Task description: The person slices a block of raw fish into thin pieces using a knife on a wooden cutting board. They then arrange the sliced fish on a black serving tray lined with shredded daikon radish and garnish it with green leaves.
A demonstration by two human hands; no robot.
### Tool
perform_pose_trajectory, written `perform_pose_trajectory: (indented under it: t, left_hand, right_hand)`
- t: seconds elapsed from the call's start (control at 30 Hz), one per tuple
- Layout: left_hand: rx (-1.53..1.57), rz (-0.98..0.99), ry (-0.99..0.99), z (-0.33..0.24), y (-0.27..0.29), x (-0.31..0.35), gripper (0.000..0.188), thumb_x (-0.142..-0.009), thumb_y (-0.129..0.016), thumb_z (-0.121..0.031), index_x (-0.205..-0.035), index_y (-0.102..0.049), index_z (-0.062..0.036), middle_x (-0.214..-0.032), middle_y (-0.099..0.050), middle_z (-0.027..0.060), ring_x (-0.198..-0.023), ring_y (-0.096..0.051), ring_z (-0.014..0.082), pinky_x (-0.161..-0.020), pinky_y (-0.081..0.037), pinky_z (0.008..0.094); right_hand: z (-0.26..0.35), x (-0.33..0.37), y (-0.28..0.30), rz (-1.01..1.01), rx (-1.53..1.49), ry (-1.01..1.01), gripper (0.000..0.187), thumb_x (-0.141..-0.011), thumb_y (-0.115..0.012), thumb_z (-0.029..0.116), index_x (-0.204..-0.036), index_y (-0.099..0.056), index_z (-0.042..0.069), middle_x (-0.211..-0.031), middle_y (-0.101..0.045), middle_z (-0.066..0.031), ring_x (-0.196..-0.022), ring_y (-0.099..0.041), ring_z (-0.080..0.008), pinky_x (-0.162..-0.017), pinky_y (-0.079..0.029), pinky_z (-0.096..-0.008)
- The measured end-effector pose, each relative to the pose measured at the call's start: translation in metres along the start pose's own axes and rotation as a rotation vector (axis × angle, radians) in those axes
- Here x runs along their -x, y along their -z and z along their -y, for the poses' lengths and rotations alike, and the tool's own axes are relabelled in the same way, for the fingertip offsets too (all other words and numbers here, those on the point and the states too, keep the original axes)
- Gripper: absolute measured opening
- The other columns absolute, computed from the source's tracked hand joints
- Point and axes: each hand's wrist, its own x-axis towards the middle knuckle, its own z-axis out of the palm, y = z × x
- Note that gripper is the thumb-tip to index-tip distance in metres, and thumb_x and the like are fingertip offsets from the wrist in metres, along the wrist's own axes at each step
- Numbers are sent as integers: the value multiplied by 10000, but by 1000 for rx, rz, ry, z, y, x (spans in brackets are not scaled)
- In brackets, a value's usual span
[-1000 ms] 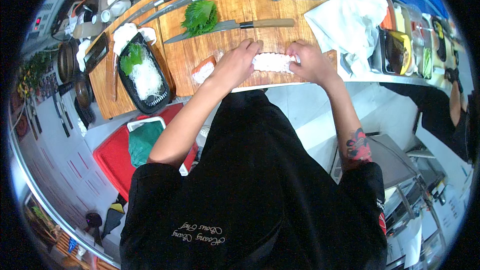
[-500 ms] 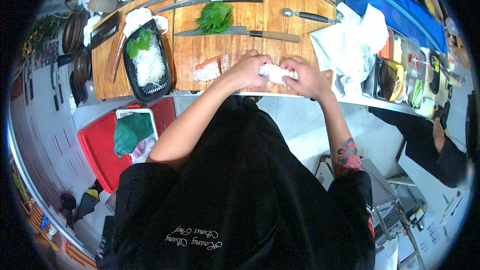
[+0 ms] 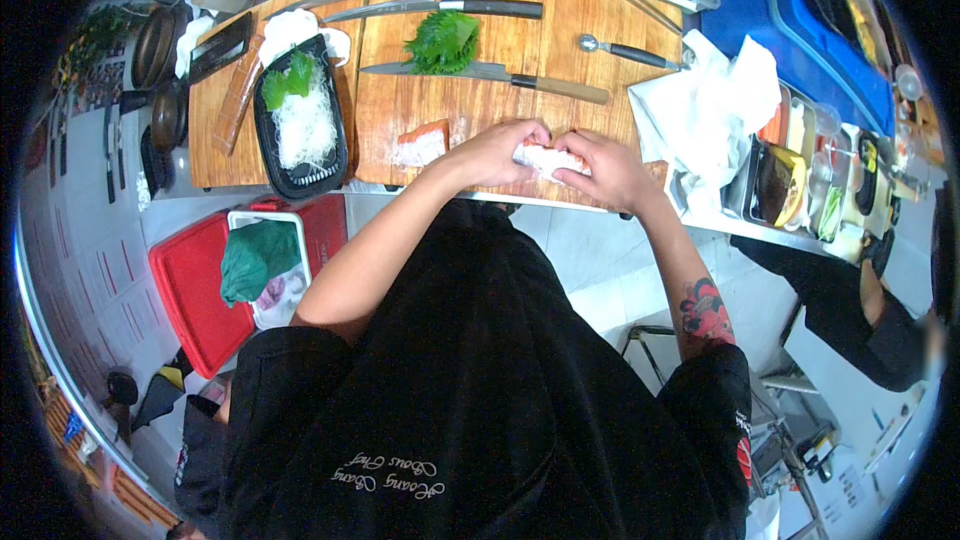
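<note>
Kitchen workstation: wooden cutting board (image 3: 400,100), near edge toward the person, with a second wooden board (image 3: 240,165) to its left.

Item, in hand: salmon piece (image 3: 545,159), white-streaked with orange flesh showing, at the near edge of the cutting board; whether it touches the wood cannot be told. Left hand (image 3: 495,152): fingers curled, nearly closed, gripping its left end. Right hand (image 3: 605,172): fingers bent over its right end, thumb at the near side, likewise gripping.

Item: second salmon piece (image 3: 424,144), lying just left of the left hand.

Item: wood-handled knife (image 3: 560,87), blade leftward, partly under serrated green leaves (image 3: 443,42).

Items: two dark-handled knives (image 3: 500,8), farther back.

Item: small scoop (image 3: 640,56), black handle, beside a crumpled white cloth (image 3: 700,90).

Item: black tray (image 3: 310,182), at left, holding white shreds (image 3: 305,135) and a green leaf (image 3: 288,80).
</note>
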Motion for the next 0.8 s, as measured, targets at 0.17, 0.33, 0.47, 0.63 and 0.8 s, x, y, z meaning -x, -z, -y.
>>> perform_pose_trajectory:
  t: [0.17, 0.33, 0.47, 0.63, 0.8]
  left_hand:
    - [-54, 64, 1, -7, -1, -3, 356, -863, -758, -190, -1187, -679, -64, -1120, -672, 168, -1106, -625, 340, -957, -503, 412]
    - [-54, -72, -7, -10, -12, 5, 251, -887, -737, -175, -1119, -706, -86, -1009, -653, 150, -1039, -612, 352, -919, -507, 430]
    - [-159, -140, -214, -8, -9, 8, 231, -882, -722, -170, -1093, -682, -85, -997, -636, 130, -1034, -604, 348, -896, -507, 444]
    - [-156, -159, -456, 27, -20, 3, 237, -906, -703, -227, -1093, -641, -96, -1021, -618, 105, -1009, -634, 333, -849, -523, 443]
    - [-86, -92, -562, 34, -18, 0, 221, -924, -682, -242, -1073, -629, -87, -1026, -603, 95, -955, -638, 336, -792, -516, 458]
  right_hand:
    - [0, 7, -2, -30, 26, 100, 361, -913, -686, 386, -1144, -611, 119, -1017, -641, -128, -930, -659, -368, -786, -541, -456]
    - [2, 5, -7, -97, 52, 91, 344, -928, -672, 394, -1097, -619, 99, -972, -642, -124, -876, -666, -362, -758, -550, -453]
    - [-6, -5, -11, -13, 196, 169, 347, -932, -667, 413, -1060, -610, 97, -918, -651, -126, -851, -670, -364, -742, -552, -456]
    - [-7, -11, -9, 53, 249, 209, 316, -916, -694, 365, -1042, -629, 82, -902, -647, -140, -833, -656, -370, -709, -528, -453]
    - [-12, -6, -15, 21, 207, 262, 273, -889, -733, 313, -963, -631, 70, -867, -662, -121, -799, -670, -347, -694, -542, -451]
